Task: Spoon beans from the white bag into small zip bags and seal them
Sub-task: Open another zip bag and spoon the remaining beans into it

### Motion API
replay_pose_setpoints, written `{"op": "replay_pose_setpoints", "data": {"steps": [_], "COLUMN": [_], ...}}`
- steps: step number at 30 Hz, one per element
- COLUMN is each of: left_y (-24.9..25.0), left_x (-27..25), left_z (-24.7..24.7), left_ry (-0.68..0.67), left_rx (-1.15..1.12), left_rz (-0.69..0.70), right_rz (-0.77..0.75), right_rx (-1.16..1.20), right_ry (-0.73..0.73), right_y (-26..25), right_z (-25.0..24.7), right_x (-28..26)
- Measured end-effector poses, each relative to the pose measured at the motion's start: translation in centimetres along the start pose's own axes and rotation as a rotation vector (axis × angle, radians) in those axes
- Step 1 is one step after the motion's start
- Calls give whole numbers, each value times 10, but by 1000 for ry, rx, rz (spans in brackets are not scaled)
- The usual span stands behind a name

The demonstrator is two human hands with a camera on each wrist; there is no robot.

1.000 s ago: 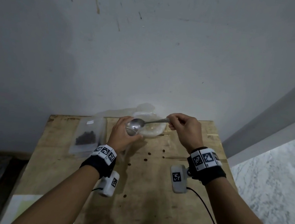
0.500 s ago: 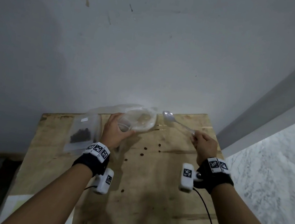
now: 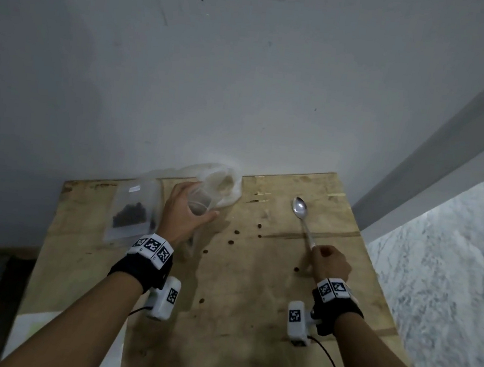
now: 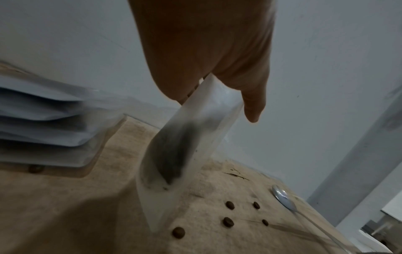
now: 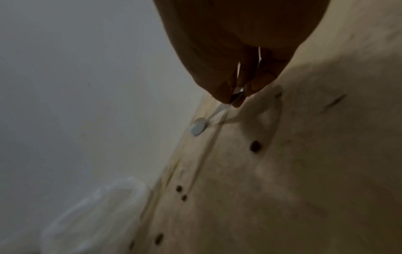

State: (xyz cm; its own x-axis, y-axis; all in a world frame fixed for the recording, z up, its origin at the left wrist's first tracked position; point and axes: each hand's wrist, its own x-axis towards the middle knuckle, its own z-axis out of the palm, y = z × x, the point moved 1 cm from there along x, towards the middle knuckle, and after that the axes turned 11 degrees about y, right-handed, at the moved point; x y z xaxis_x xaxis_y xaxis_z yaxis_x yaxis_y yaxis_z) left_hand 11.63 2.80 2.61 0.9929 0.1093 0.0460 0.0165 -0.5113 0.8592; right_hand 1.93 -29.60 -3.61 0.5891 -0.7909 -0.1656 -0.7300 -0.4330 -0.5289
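Nearest, under the right hand (image 3: 330, 261): pinching the tip of the spoon (image 3: 303, 220) handle between thumb and fingertips (image 5: 256, 87), bowl lying on the plywood table (image 3: 249, 320) straight ahead of the knuckles, empty as far as can be seen. Stiff metal, smooth and thin at the handle; likely to swivel in so light a pinch, so better taken further up the handle before any scooping.

Between the two hands: loose beans (image 3: 231, 242) scattered on the wood, small, round-edged, apt to roll if brushed.

At the left hand (image 3: 184, 217): fingers curled round the mouth of a small zip bag (image 4: 185, 151), thumb (image 4: 253, 104) on the outer face, holding it upright with its foot resting on the table. A dark heap of beans sitting low inside. Thin, limp, slick film; light even when loaded, folding wherever unsupported. Best gripped just below the zip strip on both faces, so the mouth can be pressed flat for sealing; squeezing lower would probably push beans upward.

To the outside of the left hand: a filled zip bag (image 3: 131, 216) lying flat, beans bunched toward its near end; sealed or not, cannot tell.

Just beyond the left fingertips, by the wall (image 3: 246, 78): the white bag (image 3: 225, 186), soft, crumpled, mouth sagging open. Floppy; needing one hand to steady its rim while spooning.
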Motion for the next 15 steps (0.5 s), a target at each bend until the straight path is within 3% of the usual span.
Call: {"op": "replay_pose_setpoints", "data": {"steps": [9, 12, 15], "left_y": [21, 30, 41], "left_x": [-35, -49, -63], "left_z": [-17, -17, -17], "left_ry": [-50, -42, -7], "left_rx": [-78, -116, -110], "left_rz": [84, 96, 121], "right_rz": [-108, -248, -414], "right_rx": [-116, 62, 353], "right_ry": [-8, 6, -218], "right_y": [3, -23, -70], "right_z": [-6, -18, -34], "right_x": [-6, -19, -48]}}
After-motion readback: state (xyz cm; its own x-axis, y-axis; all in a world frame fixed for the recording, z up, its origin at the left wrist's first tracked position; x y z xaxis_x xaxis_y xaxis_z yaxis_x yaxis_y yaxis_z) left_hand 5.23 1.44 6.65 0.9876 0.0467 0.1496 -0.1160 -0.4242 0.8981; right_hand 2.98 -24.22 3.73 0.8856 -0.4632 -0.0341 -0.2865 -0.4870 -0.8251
